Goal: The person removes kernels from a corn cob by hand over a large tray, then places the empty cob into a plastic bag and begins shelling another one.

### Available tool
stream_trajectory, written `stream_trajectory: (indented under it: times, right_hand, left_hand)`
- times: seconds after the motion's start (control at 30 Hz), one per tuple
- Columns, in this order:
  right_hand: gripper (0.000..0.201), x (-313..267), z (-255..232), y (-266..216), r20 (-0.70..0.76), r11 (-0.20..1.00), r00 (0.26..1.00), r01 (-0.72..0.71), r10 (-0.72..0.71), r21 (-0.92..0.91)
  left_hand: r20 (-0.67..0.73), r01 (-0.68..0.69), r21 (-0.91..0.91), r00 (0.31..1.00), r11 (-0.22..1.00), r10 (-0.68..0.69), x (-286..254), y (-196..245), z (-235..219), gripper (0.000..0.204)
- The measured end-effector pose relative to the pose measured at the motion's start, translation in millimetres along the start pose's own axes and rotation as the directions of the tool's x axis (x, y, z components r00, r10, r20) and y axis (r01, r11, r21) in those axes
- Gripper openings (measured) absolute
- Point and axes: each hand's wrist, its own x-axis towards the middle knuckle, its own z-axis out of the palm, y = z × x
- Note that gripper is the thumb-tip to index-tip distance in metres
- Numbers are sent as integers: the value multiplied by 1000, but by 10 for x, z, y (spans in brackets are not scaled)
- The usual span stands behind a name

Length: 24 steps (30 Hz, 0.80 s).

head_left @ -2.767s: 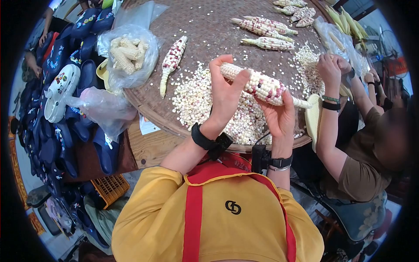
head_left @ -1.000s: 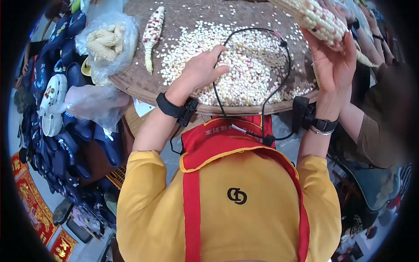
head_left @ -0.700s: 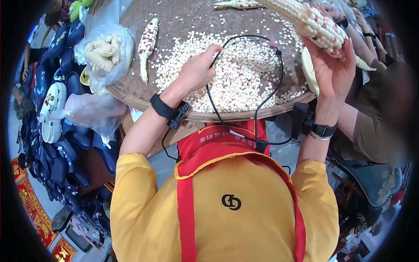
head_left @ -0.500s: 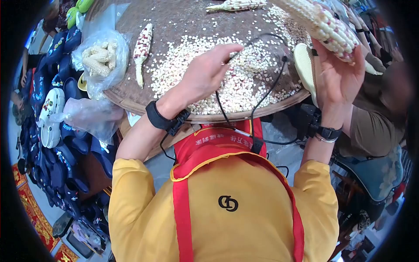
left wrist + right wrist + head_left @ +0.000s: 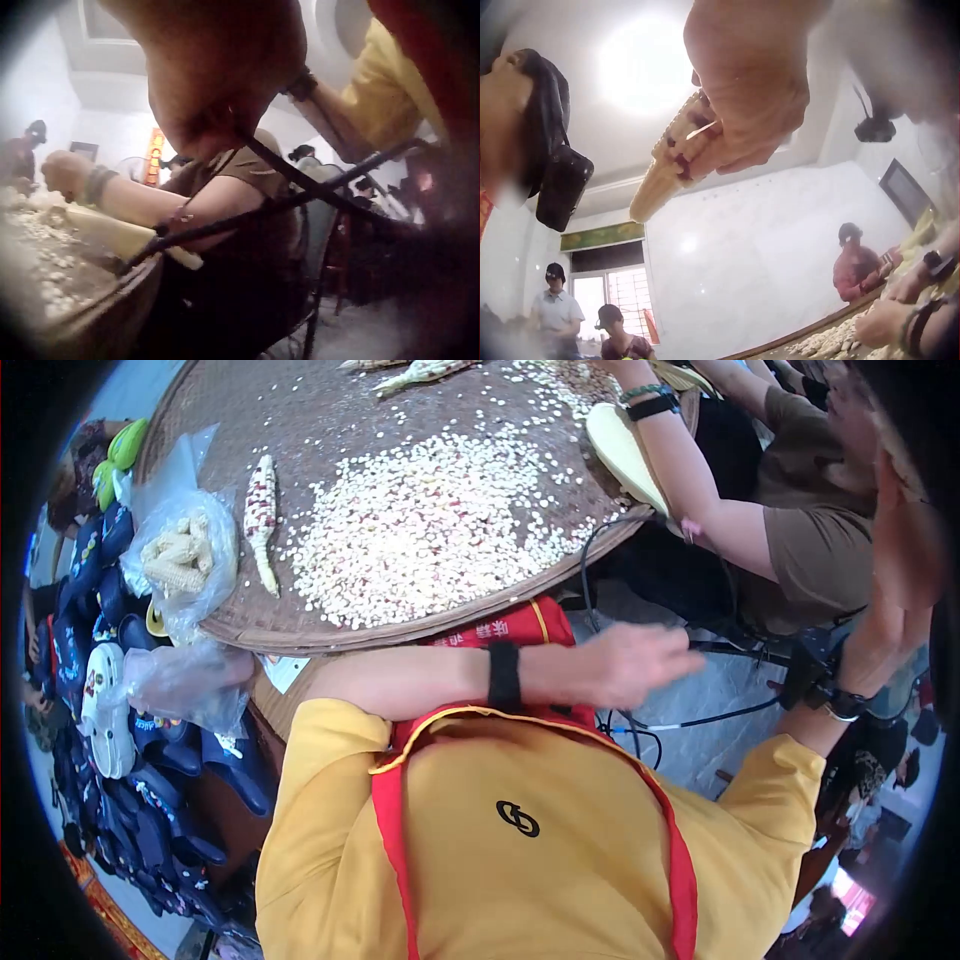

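Observation:
My left hand (image 5: 635, 665), blurred in the head view, is drawn across the front of my body, off the table's rim. In the left wrist view its fingers are curled, and a black cable (image 5: 279, 165) runs out from them. My right hand (image 5: 905, 550) is raised at the far right edge of the head view. In the right wrist view it grips a partly stripped corn cob (image 5: 660, 184), with some purple and white kernels left near the fingers. A wide pile of loose kernels (image 5: 410, 530) lies on the round woven tray (image 5: 330, 410).
A speckled corn cob (image 5: 261, 520) lies left of the pile, beside a plastic bag of bare cobs (image 5: 180, 555). Navy clogs (image 5: 170, 740) crowd the left side. Another person's arm (image 5: 700, 490) reaches over the right rim, near a pale yellow sole-shaped piece (image 5: 620, 450).
My left hand has left the kernel pile and swung right across my body, drawing the cable along. My right hand has moved further right with the cob. The head view has shifted.

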Motion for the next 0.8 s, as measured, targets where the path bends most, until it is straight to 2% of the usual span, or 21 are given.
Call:
stream_trajectory:
  times: [0.03, 0.07, 0.13, 0.17, 0.2, 0.27, 0.3, 0.33, 0.37, 0.4, 0.43, 0.47, 0.5, 0.53, 0.57, 0.6, 0.63, 0.67, 0.73, 0.77, 0.8]
  right_hand:
    - [52, -98, -75, -100, -4, 1000, 1000, 19, -19, -25]
    - [53, -158, -173, -220, -9, 998, 999, 37, -38, -48]
    - [54, -309, -342, -476, -21, 993, 997, 72, -74, -96]
    - [54, -284, -217, -372, -26, 989, 995, 88, -91, -119]
    - [55, -340, -329, -502, -34, 984, 993, 104, -110, -145]
    - [56, -356, -418, -582, -57, 971, 987, 134, -148, -198]
    - [56, -343, -444, -618, -67, 963, 983, 151, -170, -224]
    - [57, -328, -485, -593, -74, 954, 979, 167, -191, -249]
    - [57, -299, -544, -599, -77, 946, 975, 182, -209, -269]
    - [58, -248, -504, -517, -77, 938, 971, 196, -226, -285]
    - [58, -168, -593, -484, -73, 931, 967, 211, -243, -296]
    - [59, 48, -223, -34, -70, 925, 963, 227, -259, -304]
    - [59, 129, -268, 26, -67, 919, 959, 243, -276, -311]
    - [60, 202, -337, 63, -62, 912, 954, 260, -294, -317]
    - [60, 276, -515, 38, -55, 905, 949, 277, -310, -324]
    - [61, 448, -145, 415, -50, 898, 944, 293, -326, -329]
    - [61, 528, -196, 464, -46, 892, 939, 307, -341, -333]
    - [62, 647, -69, 645, -42, 886, 935, 320, -353, -335]
    - [63, 774, 93, 848, -32, 870, 924, 346, -381, -350]
    - [60, 765, 160, 914, 108, 943, 956, 289, -274, -163]
    - [60, 789, 227, 990, 102, 944, 956, 287, -273, -162]
  left_hand:
    - [74, -30, -76, 997, 997, 36, 6, 54, 133, 39]
    - [78, -38, -83, 996, 996, 45, 41, 116, 218, 39]
    - [218, -188, -207, 948, 960, 232, 97, 216, 334, 37]
    - [233, -188, -208, 943, 960, 236, 138, 284, 315, 32]
    - [237, -195, -219, 940, 956, 246, 151, 265, 357, 32]
    - [3, -77, -217, 997, 973, 80, 184, 111, 470, 26]
    - [-7, 117, -248, 992, 962, -122, 175, -29, 521, 26]
    - [-12, 305, -276, 947, 911, -321, 161, -195, 564, 26]
    - [103, 451, -223, 892, 864, -439, 127, -372, 592, 28]
    - [204, 584, -149, 808, 798, -553, 90, -463, 557, 31]
    - [205, 587, -145, 805, 796, -557, 29, -504, 546, 31]
    - [281, 640, 20, 734, 768, -619, -36, -516, 500, 33]
    - [339, 665, 188, 647, 723, -683, -97, -529, 457, 36]
    - [337, 669, 195, 641, 717, -689, -163, -572, 438, 36]
    - [389, 560, 189, 711, 806, -585, -238, -640, 440, 37]
    - [441, 443, 175, 763, 879, -472, -270, -607, 335, 38]
    - [540, 358, 133, 756, 924, -370, -272, -582, 238, 43]
    - [538, 368, 138, 752, 919, -382, -282, -514, 154, 43]
    - [605, 324, 30, 747, 945, -275, -324, -432, 58, 50]
    - [595, 303, 21, 762, 953, -256, -388, -446, 54, 55]
    - [598, 307, 18, 760, 952, -256, -445, -473, 58, 55]
